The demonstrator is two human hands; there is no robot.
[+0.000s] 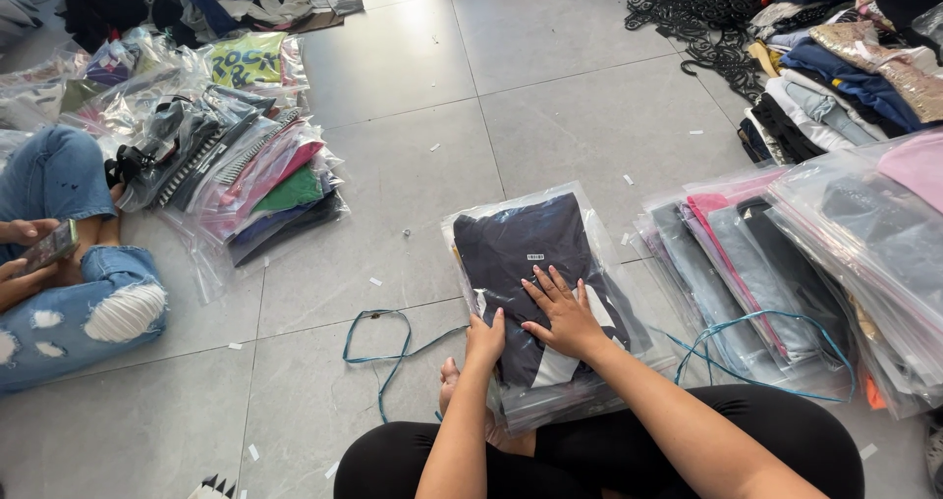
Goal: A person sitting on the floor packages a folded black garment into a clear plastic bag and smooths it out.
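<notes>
A clear plastic bag holding a folded dark navy garment point(526, 249) lies on top of a small stack of similar bags on the grey tiled floor, just in front of my crossed legs. My right hand point(562, 312) presses flat on the bag, fingers spread. My left hand point(484, 340) rests on the bag's near left part with its fingers curled down; I cannot see anything gripped in it.
Stacks of bagged clothes lie at the right point(776, 263) and at the left point(246, 180). A teal ribbon point(383, 347) loops on the floor. A seated person in ripped jeans point(74, 303) holds a phone at the left. Loose clothes point(845, 77) and black hangers point(702, 18) lie at the far right.
</notes>
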